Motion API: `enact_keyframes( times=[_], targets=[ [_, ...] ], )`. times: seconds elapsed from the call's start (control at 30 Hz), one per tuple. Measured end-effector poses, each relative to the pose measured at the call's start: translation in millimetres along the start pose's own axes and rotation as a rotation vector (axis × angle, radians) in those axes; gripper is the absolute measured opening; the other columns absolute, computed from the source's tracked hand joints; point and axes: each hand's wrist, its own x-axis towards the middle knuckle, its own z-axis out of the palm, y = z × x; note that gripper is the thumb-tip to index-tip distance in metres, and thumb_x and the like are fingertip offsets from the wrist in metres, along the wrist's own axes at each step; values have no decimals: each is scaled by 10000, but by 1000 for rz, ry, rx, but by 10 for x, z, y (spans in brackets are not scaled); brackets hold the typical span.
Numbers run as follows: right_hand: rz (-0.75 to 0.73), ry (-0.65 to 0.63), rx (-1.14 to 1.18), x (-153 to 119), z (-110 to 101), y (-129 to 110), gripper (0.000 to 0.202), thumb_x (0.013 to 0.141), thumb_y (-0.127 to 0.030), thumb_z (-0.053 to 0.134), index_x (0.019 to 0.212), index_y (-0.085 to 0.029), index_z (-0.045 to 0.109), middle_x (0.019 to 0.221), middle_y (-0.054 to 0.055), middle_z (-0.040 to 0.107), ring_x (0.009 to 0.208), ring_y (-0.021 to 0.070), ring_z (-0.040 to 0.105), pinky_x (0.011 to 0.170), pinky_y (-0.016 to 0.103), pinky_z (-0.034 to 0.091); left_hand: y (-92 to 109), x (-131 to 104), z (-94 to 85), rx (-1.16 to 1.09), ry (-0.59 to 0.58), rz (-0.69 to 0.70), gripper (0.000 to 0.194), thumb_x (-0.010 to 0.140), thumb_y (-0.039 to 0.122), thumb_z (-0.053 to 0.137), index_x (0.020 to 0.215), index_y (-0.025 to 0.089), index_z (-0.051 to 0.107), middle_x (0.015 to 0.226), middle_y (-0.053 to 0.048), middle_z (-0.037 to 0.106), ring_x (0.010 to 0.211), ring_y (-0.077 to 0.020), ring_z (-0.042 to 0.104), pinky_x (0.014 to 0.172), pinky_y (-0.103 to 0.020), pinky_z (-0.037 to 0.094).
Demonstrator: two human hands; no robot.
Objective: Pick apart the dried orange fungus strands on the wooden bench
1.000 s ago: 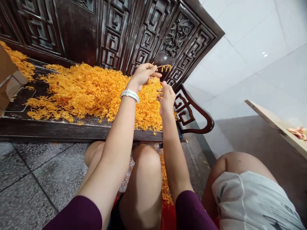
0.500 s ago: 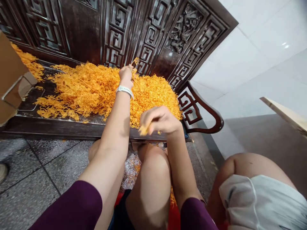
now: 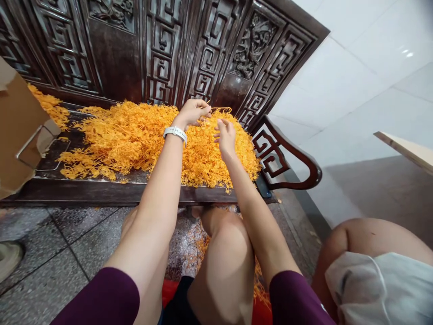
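Observation:
A large heap of thin orange stringy pieces (image 3: 135, 131) lies on the dark wooden bench (image 3: 101, 192). Above the heap, my left hand (image 3: 194, 113), with a white watch band (image 3: 175, 132) at its wrist, pinches a thin orange strand (image 3: 221, 109) that sticks out to the right. Just right of it is my right hand (image 3: 226, 134), its fingers apart and nothing visible in them. The two hands do not touch.
A cardboard box (image 3: 20, 135) stands at the bench's left end. The carved backrest (image 3: 115, 58) rises behind the heap, with a curved armrest (image 3: 304, 178) on the right. Another person's bare leg (image 3: 379, 232) is at the lower right.
My right hand has moved up and away from the bench's front edge, close to my left hand; the orange bit it held is gone from its fingers. My left hand has shifted slightly right and down.

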Motion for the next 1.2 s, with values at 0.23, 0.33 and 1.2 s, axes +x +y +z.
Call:
enact_keyframes(
  times=[0.23, 0.33, 1.2],
  targets=[
    [-269, -93, -152, -217, -80, 227, 473, 792, -591, 830, 1069, -289, 594, 860, -19, 621, 708, 132, 514, 660, 282, 442, -149, 19, 257, 36, -138, -16, 150, 868, 208, 803, 739, 170, 736, 784, -98, 729, 536, -118, 573, 493, -255, 433],
    [-261, -84, -181, -255, -130, 222, 477, 758, -577, 861, 1036, -288, 604, 939, 1, 638, 798, 146, 538, 704, 286, 467, -133, 3, 348, 12, -115, -19, 169, 864, 181, 809, 720, 166, 719, 770, -94, 708, 561, -125, 579, 521, -267, 455],
    [-474, -362, -89, -982, 105, -564, 209, 951, -489, 697, 935, -281, 683, 913, 31, 646, 954, 223, 602, 908, 426, 502, -297, 216, 195, -90, 434, -17, 286, 992, 374, 711, 774, 220, 612, 739, 12, 645, 611, -78, 504, 501, -259, 314]
  ],
)
